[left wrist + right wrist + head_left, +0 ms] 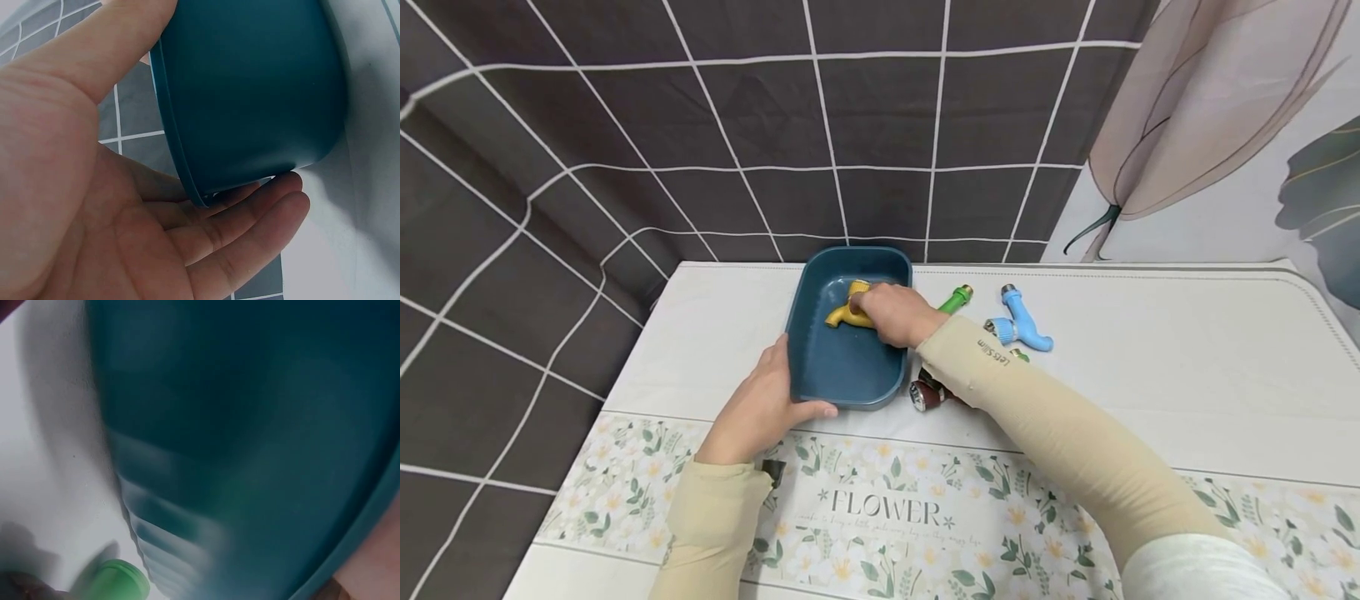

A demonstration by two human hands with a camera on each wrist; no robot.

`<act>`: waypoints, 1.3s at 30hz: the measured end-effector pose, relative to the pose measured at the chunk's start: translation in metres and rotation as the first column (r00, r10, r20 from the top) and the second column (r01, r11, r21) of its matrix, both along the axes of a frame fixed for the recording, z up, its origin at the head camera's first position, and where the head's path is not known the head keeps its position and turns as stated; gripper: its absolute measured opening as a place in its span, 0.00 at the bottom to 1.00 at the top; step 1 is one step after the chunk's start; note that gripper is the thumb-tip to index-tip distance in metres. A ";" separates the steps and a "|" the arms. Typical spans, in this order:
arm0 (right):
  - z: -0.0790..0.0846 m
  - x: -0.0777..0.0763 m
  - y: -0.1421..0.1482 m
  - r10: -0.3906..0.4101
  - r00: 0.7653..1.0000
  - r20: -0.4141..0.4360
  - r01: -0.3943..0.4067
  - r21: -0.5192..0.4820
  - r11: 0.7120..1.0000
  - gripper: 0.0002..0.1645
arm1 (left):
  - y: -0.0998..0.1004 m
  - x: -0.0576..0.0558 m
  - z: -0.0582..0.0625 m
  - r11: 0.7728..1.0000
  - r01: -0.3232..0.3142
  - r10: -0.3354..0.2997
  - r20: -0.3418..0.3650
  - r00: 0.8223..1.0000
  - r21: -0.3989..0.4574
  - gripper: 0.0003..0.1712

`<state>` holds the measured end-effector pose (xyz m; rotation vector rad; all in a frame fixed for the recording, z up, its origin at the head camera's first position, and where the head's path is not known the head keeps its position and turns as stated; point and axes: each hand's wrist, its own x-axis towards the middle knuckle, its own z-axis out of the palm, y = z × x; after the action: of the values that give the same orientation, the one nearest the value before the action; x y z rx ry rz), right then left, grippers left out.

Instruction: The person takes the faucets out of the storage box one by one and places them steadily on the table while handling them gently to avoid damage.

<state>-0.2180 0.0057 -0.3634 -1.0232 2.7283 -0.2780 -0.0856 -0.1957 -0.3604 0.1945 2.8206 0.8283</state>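
Observation:
In the head view a dark blue plastic bin [850,375] stands on the table. My left hand [756,408] holds its near left corner, with fingers along the left wall and the thumb at the near side. The left wrist view shows those fingertips [290,187] against the outer wall of the bin [250,94]. Inside the bin, my right hand [898,315] grips a yellow tap [842,317] by its right part, which the fingers hide. Only the bin's outer wall [250,475] and part of a green tap [119,581] show clearly in the right wrist view.
Right of the bin lie a green tap [957,298], a light blue tap [1022,321] and a dark brown tap [927,395], partly hidden by the right forearm. A dark gridded cloth [880,200] hangs behind the white table [1150,358].

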 end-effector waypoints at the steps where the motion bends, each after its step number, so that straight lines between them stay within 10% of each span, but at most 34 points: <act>1: 0.000 0.000 0.000 0.004 1.000 0.002 -0.004 -0.003 1.000 0.23 | 0.000 0.000 0.000 1.000 0.001 -0.001 0.000 1.000 0.000 0.71; 39: 0.001 -0.002 0.010 0.050 0.998 0.029 -0.041 -0.270 0.962 0.18 | 0.001 -0.001 0.000 1.000 0.006 -0.006 0.000 1.000 -0.009 0.71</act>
<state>-0.2198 0.0161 -0.3621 -1.1332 2.6809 -0.6685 -0.0863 -0.1949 -0.3601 0.2019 2.8213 0.8145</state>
